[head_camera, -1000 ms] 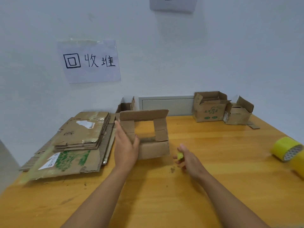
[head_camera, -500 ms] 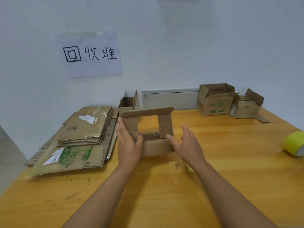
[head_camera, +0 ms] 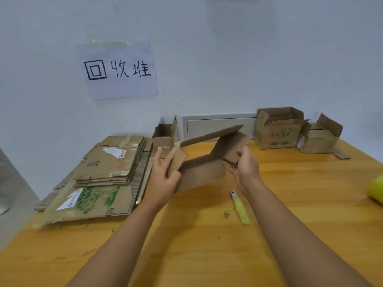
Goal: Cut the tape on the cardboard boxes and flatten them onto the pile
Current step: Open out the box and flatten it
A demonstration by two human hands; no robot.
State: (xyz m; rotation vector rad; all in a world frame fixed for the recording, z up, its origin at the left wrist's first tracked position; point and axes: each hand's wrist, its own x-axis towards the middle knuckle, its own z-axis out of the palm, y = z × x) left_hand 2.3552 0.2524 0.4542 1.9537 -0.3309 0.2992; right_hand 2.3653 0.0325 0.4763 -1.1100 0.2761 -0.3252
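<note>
The wood desk (head_camera: 290, 214) fills the bottom of the view, up against a pale wall (head_camera: 228, 48). A paper sign (head_camera: 119, 69) with black writing is stuck on the wall.

On the left side of the desk lies the pile (head_camera: 99, 172) of flat cardboard. The top sheets are plain brown. The bottom sheet has green print and a white label.

At the back right stand two open boxes, touching each other: a bigger one with green print (head_camera: 276, 131) and a smaller plain one (head_camera: 319, 137). Another small open box (head_camera: 165, 130) stands at the back, just behind the pile.

In the middle is the box (head_camera: 204, 166) being worked on. It is held up off the desk, leaning over and pushed out of shape, with its flaps loose.

The left hand (head_camera: 163, 175) grips the box's left end, thumb in front and fingers straight up behind. The right hand (head_camera: 246, 168) pinches its right end with curled fingers.

A yellow knife (head_camera: 240, 208) lies on the desk near the right wrist, with nothing touching it. A yellow roll (head_camera: 376, 189) sits at the far right edge, mostly cut off.
</note>
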